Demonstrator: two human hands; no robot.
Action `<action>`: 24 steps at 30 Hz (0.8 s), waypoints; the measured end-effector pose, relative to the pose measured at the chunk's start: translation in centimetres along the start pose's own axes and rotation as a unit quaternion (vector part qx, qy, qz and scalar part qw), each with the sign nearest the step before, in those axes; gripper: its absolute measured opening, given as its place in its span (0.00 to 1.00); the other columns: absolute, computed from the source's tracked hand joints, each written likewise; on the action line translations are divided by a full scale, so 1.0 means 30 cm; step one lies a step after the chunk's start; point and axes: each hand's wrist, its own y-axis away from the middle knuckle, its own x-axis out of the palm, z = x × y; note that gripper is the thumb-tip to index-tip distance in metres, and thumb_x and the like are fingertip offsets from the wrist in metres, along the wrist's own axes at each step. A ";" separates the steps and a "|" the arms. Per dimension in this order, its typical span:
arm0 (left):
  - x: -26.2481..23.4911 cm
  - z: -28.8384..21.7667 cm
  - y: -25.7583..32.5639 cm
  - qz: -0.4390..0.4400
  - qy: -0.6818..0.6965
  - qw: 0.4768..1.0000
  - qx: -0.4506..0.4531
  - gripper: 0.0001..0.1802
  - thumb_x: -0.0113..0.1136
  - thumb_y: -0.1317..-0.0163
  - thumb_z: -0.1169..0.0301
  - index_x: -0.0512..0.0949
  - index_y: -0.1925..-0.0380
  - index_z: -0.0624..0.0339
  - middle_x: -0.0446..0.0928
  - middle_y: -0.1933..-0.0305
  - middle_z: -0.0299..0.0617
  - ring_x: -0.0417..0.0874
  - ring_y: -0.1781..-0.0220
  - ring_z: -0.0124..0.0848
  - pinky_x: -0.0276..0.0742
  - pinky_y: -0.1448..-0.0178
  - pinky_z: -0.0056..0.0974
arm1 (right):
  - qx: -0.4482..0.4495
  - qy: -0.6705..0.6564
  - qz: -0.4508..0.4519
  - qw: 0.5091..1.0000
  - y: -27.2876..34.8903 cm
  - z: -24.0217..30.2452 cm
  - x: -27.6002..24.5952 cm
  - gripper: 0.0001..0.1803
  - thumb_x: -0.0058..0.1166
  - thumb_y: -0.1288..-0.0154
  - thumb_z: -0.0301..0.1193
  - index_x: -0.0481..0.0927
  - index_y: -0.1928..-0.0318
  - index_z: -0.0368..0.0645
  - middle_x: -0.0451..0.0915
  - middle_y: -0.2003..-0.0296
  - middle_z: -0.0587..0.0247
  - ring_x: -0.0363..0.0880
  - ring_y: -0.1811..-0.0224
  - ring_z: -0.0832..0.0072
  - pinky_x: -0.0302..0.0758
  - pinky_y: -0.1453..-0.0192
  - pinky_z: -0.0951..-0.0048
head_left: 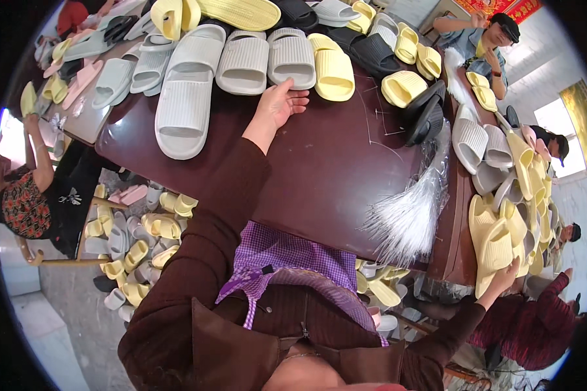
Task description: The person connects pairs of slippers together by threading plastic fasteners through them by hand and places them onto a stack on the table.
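My left hand reaches far over the dark brown table. Its fingers are spread and flat on the tabletop, and the thumb touches the near edge of a light grey slipper. A pale yellow slipper lies just right of that hand. My right hand stretches out to the right and grips the lower edge of a pale yellow slipper that lies on a stack of the same kind at the table's right end.
Rows of grey slippers, yellow ones and black slippers cover the table's far side. A bundle of white plastic strands lies at the near right edge. More slippers litter the floor. Other people sit at the left, top right and right.
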 end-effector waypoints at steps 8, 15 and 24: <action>0.142 0.108 -0.013 0.040 -0.067 0.993 -0.088 0.19 0.51 0.34 0.62 0.67 0.52 0.68 0.77 0.62 0.56 0.81 0.66 0.43 0.79 0.64 0.45 | -0.013 -0.068 -0.053 0.996 0.056 -0.023 -0.043 0.21 0.37 0.30 0.28 0.68 0.39 0.40 0.72 0.43 0.51 0.71 0.41 0.59 0.70 0.39 0.64; 0.167 0.123 -0.098 -0.003 -0.017 0.998 -0.066 0.15 0.51 0.36 0.69 0.67 0.54 0.69 0.76 0.62 0.55 0.81 0.66 0.43 0.79 0.64 0.46 | 0.097 -0.105 -0.113 0.983 0.185 0.105 -0.024 0.21 0.35 0.29 0.30 0.70 0.41 0.35 0.72 0.43 0.47 0.71 0.42 0.58 0.68 0.39 0.66; 0.172 0.143 0.159 -0.001 -0.129 0.988 -0.086 0.11 0.46 0.40 0.74 0.71 0.61 0.70 0.75 0.72 0.48 0.78 0.76 0.36 0.74 0.74 0.40 | -0.005 -0.087 -0.170 0.982 0.308 0.158 -0.073 0.19 0.36 0.32 0.24 0.70 0.44 0.31 0.73 0.45 0.48 0.72 0.44 0.58 0.69 0.41 0.62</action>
